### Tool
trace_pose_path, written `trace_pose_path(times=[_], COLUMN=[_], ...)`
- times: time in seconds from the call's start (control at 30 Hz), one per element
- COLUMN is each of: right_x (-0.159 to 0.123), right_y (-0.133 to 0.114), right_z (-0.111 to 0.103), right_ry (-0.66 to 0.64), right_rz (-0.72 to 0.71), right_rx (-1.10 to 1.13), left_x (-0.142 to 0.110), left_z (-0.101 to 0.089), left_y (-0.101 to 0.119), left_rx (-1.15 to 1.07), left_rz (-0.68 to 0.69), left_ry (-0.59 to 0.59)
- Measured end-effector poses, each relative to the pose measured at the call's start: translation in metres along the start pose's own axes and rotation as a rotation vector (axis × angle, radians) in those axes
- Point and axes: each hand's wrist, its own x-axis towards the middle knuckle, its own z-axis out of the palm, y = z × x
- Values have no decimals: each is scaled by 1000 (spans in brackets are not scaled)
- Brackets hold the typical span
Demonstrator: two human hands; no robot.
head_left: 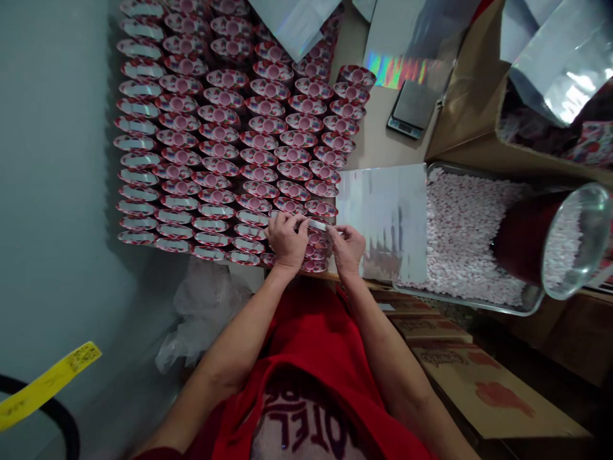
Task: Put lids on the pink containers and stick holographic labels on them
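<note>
Many oval-topped red and pink containers [258, 156] stand in close rows on the table. Those along the left and near side have a silvery strip [175, 231] across the top, while the others show a pink round centre. My left hand [287, 241] is closed in a pinch over the near rows, at the left end of a narrow whitish strip [317, 224]. The strip's right end is pinched between the fingers of my right hand [347, 250]. Both hands are just above the containers. A shiny silvery sheet [387, 220] lies right of my right hand.
Right of the sheet is a metal tray [529, 310] of small whitish pieces, with a clear-rimmed container [601, 255] tipped in it. A small scale [412, 108] sits farther back, beside a cardboard box [472, 121]. Flat cartons [498, 383] are below right.
</note>
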Motion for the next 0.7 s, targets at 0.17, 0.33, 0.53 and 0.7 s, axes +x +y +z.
trace_pose_path(times=[0.17,0.33,0.53,0.7], right_x=[10,14,-14,-26], right_y=[-1,-7,-30,-37], right_z=[1,-10,-15,-7], right_ry=[45,190,110,98], right_rz=[30,142,104,92], right_rx=[-145,-120,181,169], left_x=[5,5,-46,-68], left_z=[4,-9,-43,-47], left_y=[5,12,10,6], left_rx=[-29,-145,-795,-1105], left_rz=[-73,-135,-453,-702], left_ry=[-6,52,-401,-488])
